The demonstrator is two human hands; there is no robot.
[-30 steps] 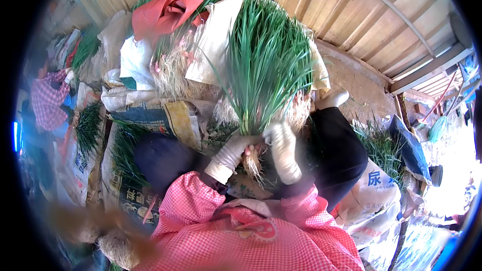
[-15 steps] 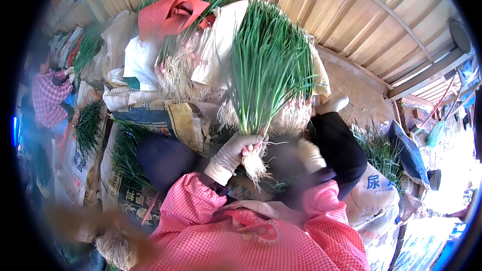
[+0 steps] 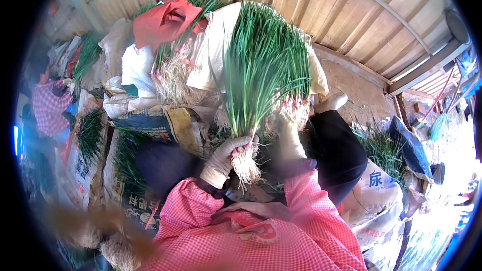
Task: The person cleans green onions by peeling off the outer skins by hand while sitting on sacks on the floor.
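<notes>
In a pale glove, my left hand point(image 3: 224, 158) is closed round a bunch of spring onions point(image 3: 243, 100). Their long green leaves point away from me, while the reddish bulbs and whitish roots point(image 3: 246, 168) hang below the fist. My right hand point(image 3: 288, 133), gloved as well, reaches forward to the root end of a large heap of spring onions point(image 3: 273, 35). Its fingertips merge with the pale roots there, so their grip is hidden. The held leaves overlap the heap's front.
A red cloth point(image 3: 165, 22) covers more spring onions at the back left, beside white sacks point(image 3: 138, 68). Right of my dark-clad leg point(image 3: 339, 155) lie more greens point(image 3: 379, 148) and a printed sack point(image 3: 374, 190). Another person point(image 3: 50, 103) works at far left. A ribbed wall point(image 3: 341, 15) stands behind.
My right hand has moved forward and left, from beside my leg to the heap's roots. My left hand still grips the bunch, slightly lower and further left in view.
</notes>
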